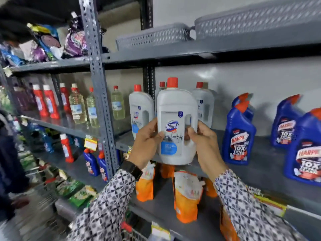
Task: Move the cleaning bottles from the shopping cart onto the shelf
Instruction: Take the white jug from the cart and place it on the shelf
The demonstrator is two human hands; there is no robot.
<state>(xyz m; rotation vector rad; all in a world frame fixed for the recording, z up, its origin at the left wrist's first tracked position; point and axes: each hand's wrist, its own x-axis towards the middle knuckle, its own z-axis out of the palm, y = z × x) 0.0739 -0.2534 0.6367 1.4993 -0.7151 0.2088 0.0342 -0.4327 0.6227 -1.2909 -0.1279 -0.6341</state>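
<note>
A white Domex bottle (176, 108) with a red cap is upright in both my hands, its base at the front edge of the grey middle shelf (257, 153). My left hand (146, 143) grips its left side and my right hand (205, 143) grips the right side by the handle cut-out. Behind it on the same shelf stand three more white Domex bottles (140, 105). The shopping cart's wire edge (133, 235) shows only at the bottom of the frame.
Blue Harpic bottles (238, 134) stand on the shelf to the right. Orange refill pouches (186, 197) sit on the shelf below. Left bay holds red and pale yellow bottles (78, 105). Grey plastic baskets (152, 38) lie on the top shelf. A person stands at far left (8, 162).
</note>
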